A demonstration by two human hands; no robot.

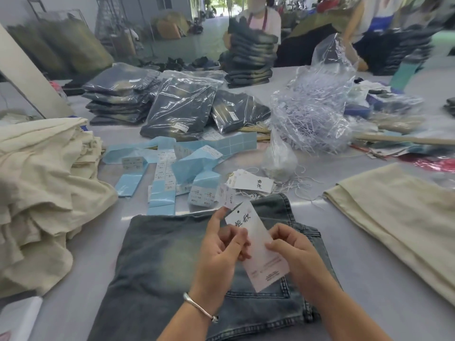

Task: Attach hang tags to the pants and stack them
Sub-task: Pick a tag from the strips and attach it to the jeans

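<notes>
A folded pair of faded blue jeans (160, 267) lies on the grey table right in front of me. Above it I hold a long white hang tag (256, 247) with black characters and a punched hole at its top. My left hand (221, 252) pinches the tag's left edge, and a silver bracelet sits on that wrist. My right hand (293, 249) pinches the tag's right edge. More white hang tags (251, 182) with loose strings lie just beyond the jeans.
Blue sticker sheets with size labels (172, 166) are scattered mid-table. Bagged jeans (182, 109) are piled behind them, beside a clear bag of white tag strings (312, 119). Cream pants are heaped at left (41, 188) and lie flat at right (398, 217). People stand with stacked jeans (251, 52) at the far edge.
</notes>
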